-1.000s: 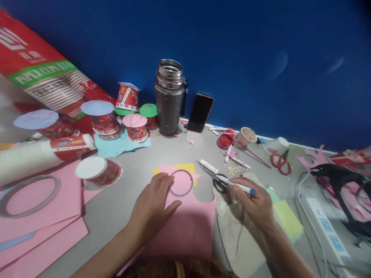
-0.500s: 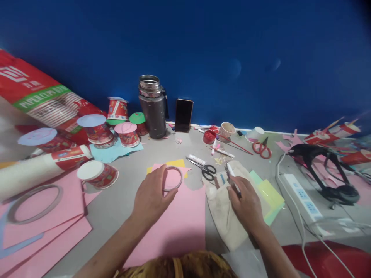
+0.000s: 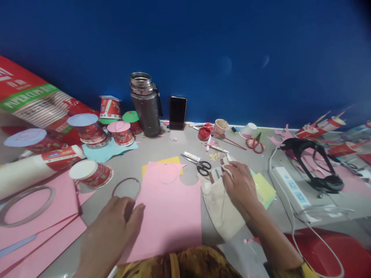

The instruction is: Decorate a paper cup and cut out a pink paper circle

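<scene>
A sheet of pink paper (image 3: pixel 174 216) lies in front of me, with a faint circle outline near its top and a curved notch cut from its right side. Left of it, a thin grey ring (image 3: pixel 114 189) rests on the table. My left hand (image 3: pixel 116 226) is at the ring's near edge, thumb apart from the curled fingers. Over a beige cloth pouch (image 3: pixel 222 210), my right hand (image 3: pixel 242 183) is closed around a white marker (image 3: pixel 228 157), mostly hidden beneath the fingers. Black-handled scissors (image 3: pixel 203 167) and a white glue stick (image 3: pixel 191 156) lie beyond the paper.
Decorated paper cups (image 3: pixel 120 135), a metal flask (image 3: pixel 146 112) and a phone (image 3: pixel 177 113) stand toward the blue wall. Red-handled scissors (image 3: pixel 255 144) lie farther right. A power strip (image 3: pixel 292 191) with cables and a black head strap (image 3: pixel 313 162) occupy the right side.
My left hand has moved the ring left off the pink paper onto the table, uncovering the circle outline. My right hand has shifted slightly forward over the pouch with the marker. The view has turned slightly.
</scene>
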### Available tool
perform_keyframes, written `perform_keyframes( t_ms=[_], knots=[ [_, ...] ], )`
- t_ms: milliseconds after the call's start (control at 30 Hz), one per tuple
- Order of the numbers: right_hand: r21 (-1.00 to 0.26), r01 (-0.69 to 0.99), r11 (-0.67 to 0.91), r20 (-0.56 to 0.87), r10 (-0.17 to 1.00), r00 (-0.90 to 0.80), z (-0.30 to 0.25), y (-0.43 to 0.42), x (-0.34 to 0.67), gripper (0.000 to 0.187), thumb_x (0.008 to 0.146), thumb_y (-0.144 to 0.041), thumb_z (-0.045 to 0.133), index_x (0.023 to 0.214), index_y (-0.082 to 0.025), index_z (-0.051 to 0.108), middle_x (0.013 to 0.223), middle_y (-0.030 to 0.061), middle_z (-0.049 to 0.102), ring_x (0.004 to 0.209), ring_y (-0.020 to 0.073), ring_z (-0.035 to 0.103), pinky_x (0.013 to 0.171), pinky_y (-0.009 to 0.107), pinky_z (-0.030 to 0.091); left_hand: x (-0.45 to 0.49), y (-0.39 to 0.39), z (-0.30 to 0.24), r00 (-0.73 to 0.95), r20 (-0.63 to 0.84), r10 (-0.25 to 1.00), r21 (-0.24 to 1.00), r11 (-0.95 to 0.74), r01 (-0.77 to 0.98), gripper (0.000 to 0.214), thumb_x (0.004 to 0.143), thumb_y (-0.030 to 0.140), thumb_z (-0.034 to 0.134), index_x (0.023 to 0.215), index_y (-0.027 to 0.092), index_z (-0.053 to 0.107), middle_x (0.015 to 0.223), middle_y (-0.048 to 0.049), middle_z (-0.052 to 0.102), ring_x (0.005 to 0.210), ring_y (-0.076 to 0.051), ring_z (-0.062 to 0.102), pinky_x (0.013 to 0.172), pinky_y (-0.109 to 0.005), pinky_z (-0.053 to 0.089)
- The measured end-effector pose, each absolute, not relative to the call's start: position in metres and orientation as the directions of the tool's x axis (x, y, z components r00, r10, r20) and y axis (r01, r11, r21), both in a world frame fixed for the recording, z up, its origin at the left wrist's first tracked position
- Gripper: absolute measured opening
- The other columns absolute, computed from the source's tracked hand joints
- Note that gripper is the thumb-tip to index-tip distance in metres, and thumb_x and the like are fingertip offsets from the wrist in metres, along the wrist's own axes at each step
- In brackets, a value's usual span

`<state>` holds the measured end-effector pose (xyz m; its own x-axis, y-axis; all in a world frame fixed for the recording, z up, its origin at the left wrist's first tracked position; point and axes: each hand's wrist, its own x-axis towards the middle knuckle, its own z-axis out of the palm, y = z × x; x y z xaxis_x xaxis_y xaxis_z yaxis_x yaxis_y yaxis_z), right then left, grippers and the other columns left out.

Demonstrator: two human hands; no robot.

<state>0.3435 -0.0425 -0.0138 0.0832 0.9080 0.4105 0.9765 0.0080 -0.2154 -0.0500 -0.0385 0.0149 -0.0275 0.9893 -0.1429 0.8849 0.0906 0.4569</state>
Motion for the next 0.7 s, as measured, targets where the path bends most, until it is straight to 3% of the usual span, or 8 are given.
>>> perform_keyframes(
  t_ms=[100,233,367,567,700],
  knots=[
    [-0.257,0.963,0.084,0.25,0.968,-0.018,-0.001,-0.028,0.326,0.021,0.103,-0.03,0.056,0.103,-0.02,0.074,0.107,0.0115,0.075,0.102,0.0283,0.063,0.093,0.039,0.048,-0.039,-0.037,0.013,-0.002,-0.232,0.973,0.288,0.071,0.955,0.035,0.093,0.057,0.049,0.086,0.023,0.059,0.094,-0.0094,0.065,0.082,-0.031,0.068,0.066,-0.038,0.042],
    [-0.167,0.985,0.031,-0.002,0.999,-0.032,0.011,-0.004,0.301,0.021,0.099,-0.03,0.064,0.114,-0.019,0.073,0.116,0.0126,0.073,0.115,0.0298,0.061,0.091,0.035,0.045,-0.033,-0.04,0.01,-0.004,-0.247,0.969,0.159,0.045,0.986,0.038,0.097,0.056,0.039,0.098,0.022,0.057,0.104,-0.0126,0.066,0.087,-0.031,0.07,0.067,-0.037,0.042],
    [-0.103,0.995,0.019,-0.14,0.99,-0.033,0.016,0.017,0.291,0.021,0.102,-0.035,0.062,0.107,-0.019,0.075,0.112,0.0125,0.072,0.109,0.0285,0.064,0.082,0.034,0.043,-0.033,-0.043,0.015,-0.009,-0.291,0.957,0.189,0.067,0.98,0.037,0.098,0.054,0.037,0.098,0.022,0.056,0.104,-0.0128,0.067,0.09,-0.031,0.071,0.07,-0.037,0.044],
    [-0.072,0.997,0.035,-0.203,0.978,-0.049,0.016,0.03,0.291,0.019,0.101,-0.034,0.062,0.103,-0.019,0.074,0.11,0.0113,0.074,0.098,0.026,0.069,0.072,0.032,0.038,-0.028,-0.042,0.023,-0.079,-0.332,0.94,0.183,0.146,0.972,0.029,0.102,0.038,0.027,0.089,0.025,0.05,0.102,-0.0119,0.069,0.088,-0.029,0.07,0.071,-0.037,0.042],
    [-0.2,0.978,0.055,-0.165,0.982,-0.089,0.01,0.026,0.295,0.015,0.1,-0.032,0.063,0.102,-0.02,0.072,0.107,0.0094,0.076,0.097,0.0246,0.07,0.073,0.031,0.037,-0.031,-0.043,0.024,-0.106,-0.319,0.942,0.242,0.189,0.952,0.028,0.101,0.037,0.027,0.085,0.026,0.047,0.094,-0.0091,0.072,0.083,-0.027,0.069,0.07,-0.036,0.041]
  ],
)
